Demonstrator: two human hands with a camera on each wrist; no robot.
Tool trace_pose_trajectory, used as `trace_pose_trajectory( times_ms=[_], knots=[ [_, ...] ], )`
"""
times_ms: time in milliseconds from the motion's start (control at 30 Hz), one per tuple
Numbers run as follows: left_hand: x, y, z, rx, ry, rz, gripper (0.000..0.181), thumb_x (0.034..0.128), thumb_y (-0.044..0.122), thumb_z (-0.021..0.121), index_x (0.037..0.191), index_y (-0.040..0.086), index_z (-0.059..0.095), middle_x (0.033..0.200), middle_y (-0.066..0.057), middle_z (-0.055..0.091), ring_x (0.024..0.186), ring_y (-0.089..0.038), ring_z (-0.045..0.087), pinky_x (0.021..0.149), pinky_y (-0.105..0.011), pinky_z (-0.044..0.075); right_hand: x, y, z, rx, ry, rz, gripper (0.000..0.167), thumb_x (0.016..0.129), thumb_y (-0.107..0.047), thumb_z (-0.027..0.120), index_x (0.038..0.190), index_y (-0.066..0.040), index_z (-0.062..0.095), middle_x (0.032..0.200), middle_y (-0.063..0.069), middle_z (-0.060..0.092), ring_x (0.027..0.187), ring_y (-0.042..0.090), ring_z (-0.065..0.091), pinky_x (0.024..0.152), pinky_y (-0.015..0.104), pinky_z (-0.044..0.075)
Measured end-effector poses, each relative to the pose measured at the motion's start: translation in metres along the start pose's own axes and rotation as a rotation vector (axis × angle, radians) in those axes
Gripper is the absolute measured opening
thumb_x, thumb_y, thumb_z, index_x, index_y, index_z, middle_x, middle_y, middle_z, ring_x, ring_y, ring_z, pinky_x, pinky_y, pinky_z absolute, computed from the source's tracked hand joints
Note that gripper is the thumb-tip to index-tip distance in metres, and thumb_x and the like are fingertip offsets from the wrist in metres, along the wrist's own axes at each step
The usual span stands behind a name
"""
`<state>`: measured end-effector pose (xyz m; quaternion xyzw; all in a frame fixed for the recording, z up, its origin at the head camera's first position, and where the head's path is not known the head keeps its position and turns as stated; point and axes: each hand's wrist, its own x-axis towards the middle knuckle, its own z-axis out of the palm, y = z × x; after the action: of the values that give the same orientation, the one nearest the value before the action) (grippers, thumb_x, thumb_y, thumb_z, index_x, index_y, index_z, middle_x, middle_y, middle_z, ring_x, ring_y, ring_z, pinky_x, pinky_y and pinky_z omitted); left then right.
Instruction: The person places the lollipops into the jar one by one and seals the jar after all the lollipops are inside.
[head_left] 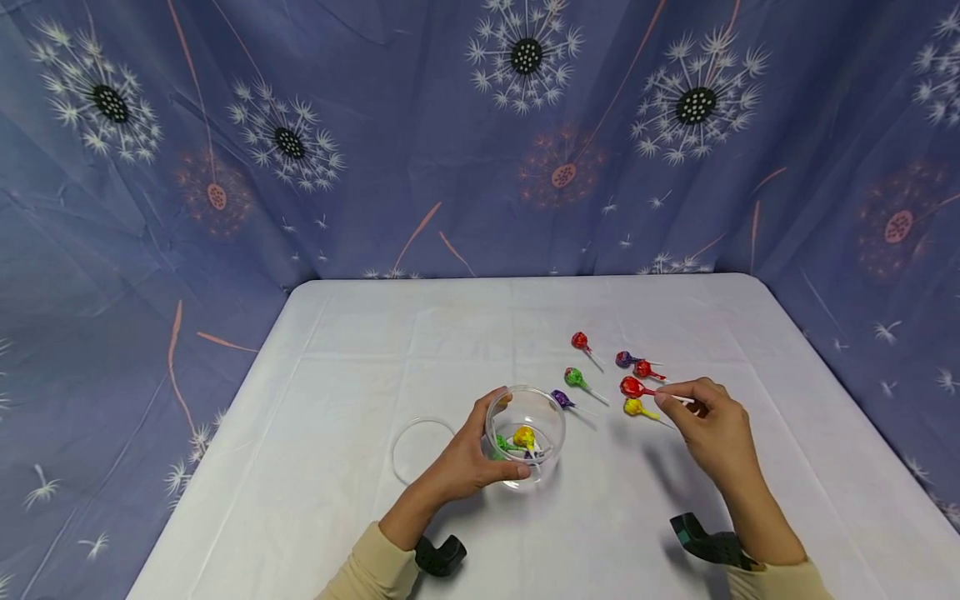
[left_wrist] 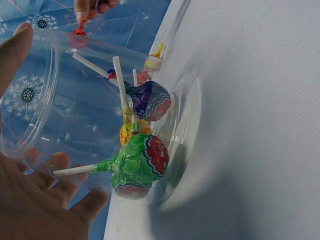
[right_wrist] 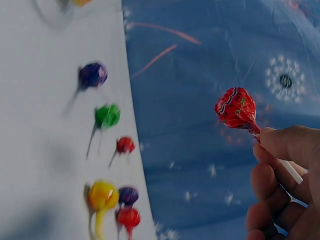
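Note:
A clear plastic jar [head_left: 527, 417] is gripped round its side by my left hand [head_left: 472, 454], its mouth tilted toward the head camera. Inside it lie a green lollipop [left_wrist: 137, 165], a yellow lollipop [left_wrist: 131, 131] and a purple lollipop [left_wrist: 150, 100]. My right hand [head_left: 712, 425] pinches a red lollipop [right_wrist: 237, 109] by its stick, just below the wrapper twist. The held candy hangs above the table, right of the jar and over the loose lollipops.
Loose on the white table [head_left: 300, 467] lie a yellow lollipop [head_left: 634, 407], a green one [head_left: 574, 377], two purple ones and two more red ones. A clear round lid [head_left: 395, 450] rests left of the jar. A blue dandelion-print cloth [head_left: 405, 142] hangs behind.

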<state>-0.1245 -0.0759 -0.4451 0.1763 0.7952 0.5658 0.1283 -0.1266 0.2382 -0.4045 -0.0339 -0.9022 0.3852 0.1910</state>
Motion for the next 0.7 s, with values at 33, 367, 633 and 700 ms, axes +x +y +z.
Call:
trace_pose_trajectory(
  times_ms=[33,367,633,700],
  knots=[
    [0.0,0.0,0.0,-0.001,0.0,0.001,0.098,0.0714,0.034,0.082,0.146,0.038,0.019,0.152,-0.007,0.033,0.139,-0.027,0.033,0.11,-0.051,0.026,0.0,-0.003,0.001,0.01,-0.004,-0.014,0.015,0.086,-0.026,0.069,0.09,-0.012,0.073,0.077,-0.012,0.053,0.075,0.003,0.04,0.06,0.02,0.033],
    [0.001,-0.001,0.0,-0.009,-0.005,-0.006,0.097,0.0725,0.032,0.082,0.146,0.038,0.018,0.152,-0.005,0.032,0.138,-0.027,0.033,0.111,-0.051,0.025,0.002,-0.035,0.015,0.086,-0.051,-0.09,0.014,0.086,-0.023,0.07,0.092,-0.01,0.073,0.086,-0.001,0.06,0.079,0.004,0.044,0.066,0.017,0.035],
    [0.001,-0.001,0.001,-0.009,-0.004,-0.014,0.096,0.0729,0.029,0.082,0.146,0.037,0.019,0.152,-0.007,0.033,0.137,-0.027,0.035,0.11,-0.051,0.026,0.002,-0.054,0.028,0.176,-0.105,-0.167,0.006,0.083,-0.016,0.072,0.088,-0.013,0.074,0.082,-0.001,0.064,0.082,0.003,0.047,0.071,0.018,0.039],
    [0.001,-0.001,0.001,-0.009,-0.003,-0.015,0.098,0.0727,0.027,0.082,0.147,0.036,0.018,0.152,-0.007,0.032,0.136,-0.027,0.035,0.11,-0.051,0.027,0.002,-0.058,0.032,0.186,-0.12,-0.189,0.004,0.083,-0.015,0.072,0.087,-0.016,0.074,0.08,-0.003,0.065,0.081,0.003,0.048,0.072,0.018,0.04]
  ],
)
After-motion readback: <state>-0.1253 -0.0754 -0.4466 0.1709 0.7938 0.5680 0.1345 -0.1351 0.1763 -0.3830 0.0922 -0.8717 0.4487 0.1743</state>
